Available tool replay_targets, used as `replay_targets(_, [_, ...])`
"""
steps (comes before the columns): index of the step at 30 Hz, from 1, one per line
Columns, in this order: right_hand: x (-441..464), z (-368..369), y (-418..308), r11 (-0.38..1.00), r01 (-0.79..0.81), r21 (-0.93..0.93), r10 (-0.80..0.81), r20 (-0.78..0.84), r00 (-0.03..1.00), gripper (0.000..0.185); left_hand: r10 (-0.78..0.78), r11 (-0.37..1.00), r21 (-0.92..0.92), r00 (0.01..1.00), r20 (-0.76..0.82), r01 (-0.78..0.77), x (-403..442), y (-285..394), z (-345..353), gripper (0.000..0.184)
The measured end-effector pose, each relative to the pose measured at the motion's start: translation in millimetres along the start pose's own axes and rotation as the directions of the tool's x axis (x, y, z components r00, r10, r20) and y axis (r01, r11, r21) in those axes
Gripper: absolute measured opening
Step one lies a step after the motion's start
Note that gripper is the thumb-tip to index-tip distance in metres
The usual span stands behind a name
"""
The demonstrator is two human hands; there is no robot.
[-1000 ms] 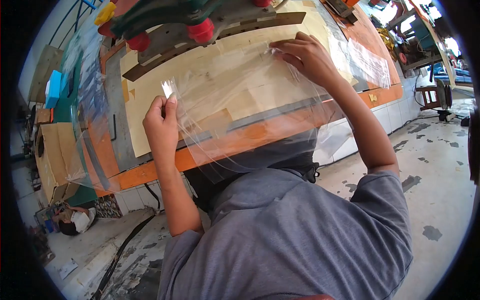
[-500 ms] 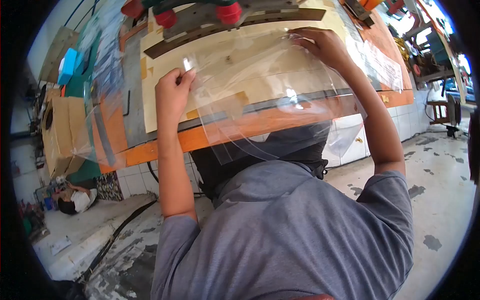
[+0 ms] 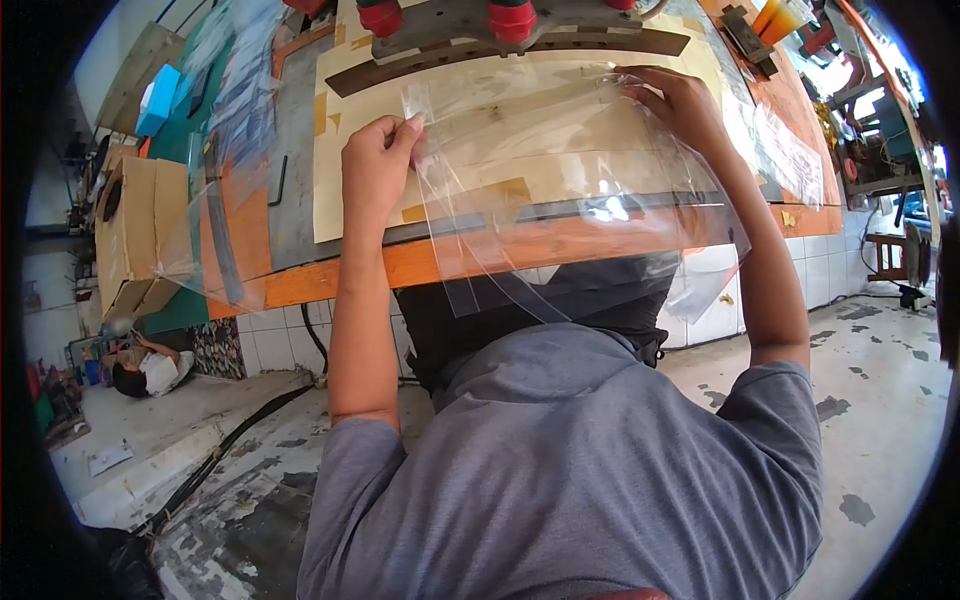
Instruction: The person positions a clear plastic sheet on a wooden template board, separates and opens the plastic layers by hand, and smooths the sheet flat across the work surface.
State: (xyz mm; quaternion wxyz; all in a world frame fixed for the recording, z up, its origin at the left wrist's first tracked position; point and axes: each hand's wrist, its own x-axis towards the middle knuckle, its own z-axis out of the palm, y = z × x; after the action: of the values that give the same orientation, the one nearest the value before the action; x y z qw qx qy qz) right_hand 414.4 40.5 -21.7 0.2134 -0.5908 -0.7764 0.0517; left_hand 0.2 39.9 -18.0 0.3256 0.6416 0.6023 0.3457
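Note:
A clear plastic sheet (image 3: pixel 560 165) stretches between my hands, its near part hanging over the table's front edge. My left hand (image 3: pixel 382 160) pinches its left edge between thumb and fingers. At the far right corner, my right hand (image 3: pixel 675 100) has thumb and fingers closed on the sheet. Under the plastic lies a cream-coloured board (image 3: pixel 345 190) with brown tape patches (image 3: pixel 480 197). Just beyond the hands sits a dark metal bar (image 3: pixel 420 72), part of a machine with red knobs (image 3: pixel 512 20).
The orange table edge (image 3: pixel 290 290) runs in front of my body. A hex key (image 3: pixel 278 180) and more clear sheets (image 3: pixel 240 100) lie left. A cardboard box (image 3: pixel 145 220) and blue box (image 3: pixel 157 100) stand farther left. Another person (image 3: pixel 150 370) is low at the left. Plastic pieces (image 3: pixel 790 150) lie right.
The view has shifted, so the table and machine appear farther right and slightly higher. Both hands keep hold of the sheet, with little movement relative to the board.

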Motion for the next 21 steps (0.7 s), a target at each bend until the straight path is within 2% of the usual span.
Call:
replay_targets(5, [-1.5,-2.3,-2.6,0.999,0.029,0.023,-0.029,-0.003,1.000,0.032,-0.025,1.000,-0.014,0.999,0.036,0.025,-5.0,9.8,-2.9,0.035])
replay_targets(17, [-14.0,6.1,-0.9,0.992,0.083,0.096,-0.072,-0.106,0.992,0.029,-0.029,0.992,-0.124,0.997,-0.069,0.020,-9.8,9.5,6.1,0.032])
replay_targets(19, [-15.7,5.2,-2.5,0.989,0.108,0.100,-0.096,-0.117,0.988,0.028,0.003,1.000,-0.013,0.999,-0.049,-0.003,-11.1,10.1,2.1,0.033])
replay_targets(21, [-17.2,6.2,-2.6,0.983,0.094,0.158,-0.075,-0.120,0.990,0.027,-0.004,1.000,-0.014,0.999,-0.035,0.004,-14.0,12.9,1.0,0.034])
